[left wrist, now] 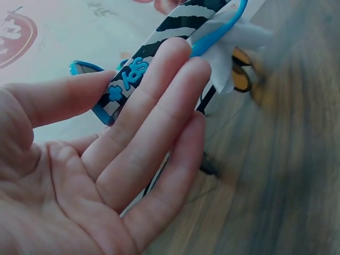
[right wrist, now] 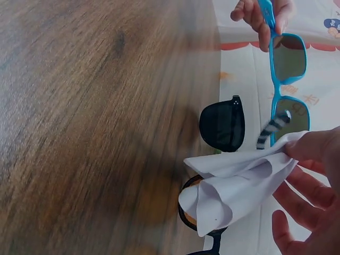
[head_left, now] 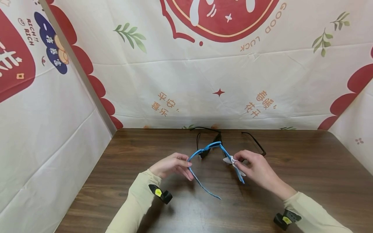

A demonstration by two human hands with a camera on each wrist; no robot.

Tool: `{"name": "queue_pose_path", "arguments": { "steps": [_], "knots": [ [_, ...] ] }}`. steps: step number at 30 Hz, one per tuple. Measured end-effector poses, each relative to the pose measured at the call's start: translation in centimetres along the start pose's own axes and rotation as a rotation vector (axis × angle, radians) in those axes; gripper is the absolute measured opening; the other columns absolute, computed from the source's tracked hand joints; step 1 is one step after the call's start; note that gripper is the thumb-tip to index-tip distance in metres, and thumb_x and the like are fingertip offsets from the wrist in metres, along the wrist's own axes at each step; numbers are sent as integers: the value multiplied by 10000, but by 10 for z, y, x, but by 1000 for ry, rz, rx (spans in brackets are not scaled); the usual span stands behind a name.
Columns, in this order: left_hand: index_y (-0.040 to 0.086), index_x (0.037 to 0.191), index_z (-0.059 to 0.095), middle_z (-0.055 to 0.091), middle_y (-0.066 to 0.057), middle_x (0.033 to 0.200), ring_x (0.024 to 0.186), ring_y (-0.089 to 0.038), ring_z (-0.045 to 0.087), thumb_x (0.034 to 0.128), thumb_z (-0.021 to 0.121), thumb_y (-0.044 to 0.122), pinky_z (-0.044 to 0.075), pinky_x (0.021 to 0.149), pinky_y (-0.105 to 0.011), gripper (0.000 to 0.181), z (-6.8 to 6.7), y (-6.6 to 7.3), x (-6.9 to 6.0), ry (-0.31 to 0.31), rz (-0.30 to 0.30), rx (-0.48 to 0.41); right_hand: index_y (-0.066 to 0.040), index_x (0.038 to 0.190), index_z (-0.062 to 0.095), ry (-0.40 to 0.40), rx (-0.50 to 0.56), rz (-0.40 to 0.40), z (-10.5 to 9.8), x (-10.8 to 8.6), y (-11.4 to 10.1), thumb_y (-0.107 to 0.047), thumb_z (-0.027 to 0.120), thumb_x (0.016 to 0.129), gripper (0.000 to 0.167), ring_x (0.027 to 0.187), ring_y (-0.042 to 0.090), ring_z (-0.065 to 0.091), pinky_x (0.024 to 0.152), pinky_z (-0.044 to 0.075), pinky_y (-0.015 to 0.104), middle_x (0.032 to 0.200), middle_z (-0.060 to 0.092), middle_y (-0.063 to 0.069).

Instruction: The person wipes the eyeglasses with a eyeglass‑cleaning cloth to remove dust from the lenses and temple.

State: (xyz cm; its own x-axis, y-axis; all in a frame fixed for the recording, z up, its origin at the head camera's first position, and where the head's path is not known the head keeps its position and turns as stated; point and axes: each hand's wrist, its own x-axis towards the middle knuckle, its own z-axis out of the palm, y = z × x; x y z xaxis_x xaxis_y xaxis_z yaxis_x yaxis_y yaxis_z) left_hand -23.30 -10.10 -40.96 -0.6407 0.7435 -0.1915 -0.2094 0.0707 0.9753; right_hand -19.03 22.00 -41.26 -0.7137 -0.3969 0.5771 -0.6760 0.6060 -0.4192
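Note:
Blue-framed sunglasses are held up above the table between both hands. My left hand pinches their left hinge corner between thumb and fingers; in the left wrist view a black-and-white striped temple with blue lettering shows there. My right hand pinches a white cloth folded round the other temple. The right wrist view shows the cloth hanging in folds from the right thumb and fingers, beside the dark lenses.
Black sunglasses lie at the table's back edge behind the blue pair. Another pair of black-framed glasses with orange-tinted lenses is partly hidden by the cloth. The brown wooden table meets a printed white backdrop.

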Motion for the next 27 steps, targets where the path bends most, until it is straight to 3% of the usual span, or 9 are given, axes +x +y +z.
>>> {"name": "queue_pose_path", "arguments": {
  "steps": [14, 22, 27],
  "knots": [
    [43, 868, 567, 714, -115, 788, 765, -220, 710, 982, 490, 67, 476, 898, -496, 139, -25, 0, -8, 130, -8, -15, -164, 919, 663, -79, 46, -9, -5, 2, -6, 39, 753, 780, 262, 792, 39, 619, 674, 540, 395, 873, 670, -97],
    [22, 890, 564, 715, -128, 798, 762, -208, 710, 992, 453, 40, 488, 883, -483, 151, -28, 0, -9, 146, -7, -42, -153, 936, 665, -111, 139, -129, -7, 4, -17, 92, 750, 748, 321, 780, 50, 636, 669, 501, 233, 888, 673, -92],
    [8, 909, 572, 716, -131, 804, 767, -211, 711, 989, 467, 45, 486, 889, -487, 137, -28, 0, -8, 141, 1, -52, -173, 956, 659, -123, 193, -184, -6, 5, -24, 81, 751, 755, 337, 774, 53, 619, 661, 496, 250, 881, 662, -108]
  ]
}}
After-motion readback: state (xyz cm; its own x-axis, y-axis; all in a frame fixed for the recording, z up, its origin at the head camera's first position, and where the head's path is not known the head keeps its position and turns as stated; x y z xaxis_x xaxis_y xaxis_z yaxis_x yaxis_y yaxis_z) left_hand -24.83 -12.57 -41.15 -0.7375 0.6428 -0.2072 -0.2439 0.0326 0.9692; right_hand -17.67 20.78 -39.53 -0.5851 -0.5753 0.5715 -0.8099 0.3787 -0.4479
